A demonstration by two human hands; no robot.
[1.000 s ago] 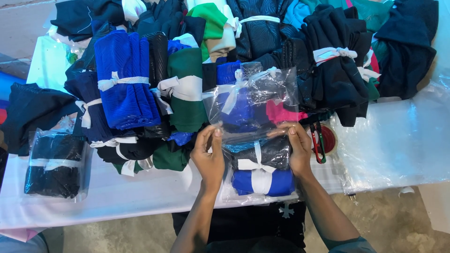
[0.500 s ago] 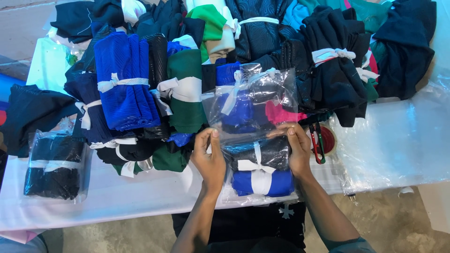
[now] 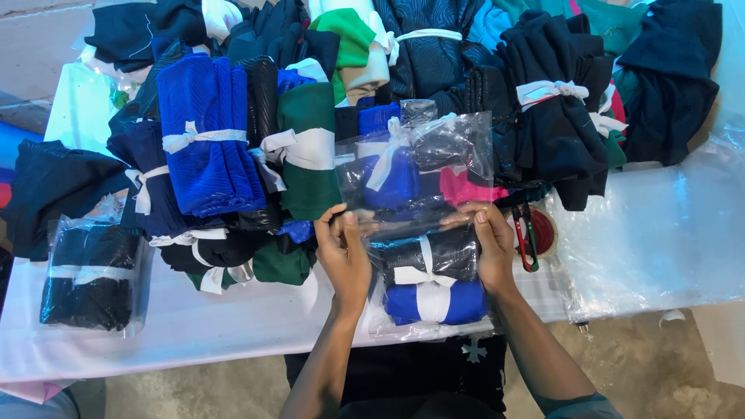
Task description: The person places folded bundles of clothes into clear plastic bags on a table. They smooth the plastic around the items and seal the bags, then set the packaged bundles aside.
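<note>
Both hands, left hand (image 3: 345, 256) and right hand (image 3: 490, 247), pinch clear bag (image 3: 419, 167) mouth edges; bundles crowd behind.

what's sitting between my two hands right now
In the head view, between the left hand and right hand lies a clear plastic bag holding a black cloth bundle and a blue one, each tied with white strips.

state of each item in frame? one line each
clear bag, mouth open, flap folded up, held at both sides
black bundle, tied with white strip, inside bag
blue bundle, tied, inside bag
left hand, gripping bag edge
right hand, gripping bag edge
packed bag, filled, lying flat
scissors, closed
</note>
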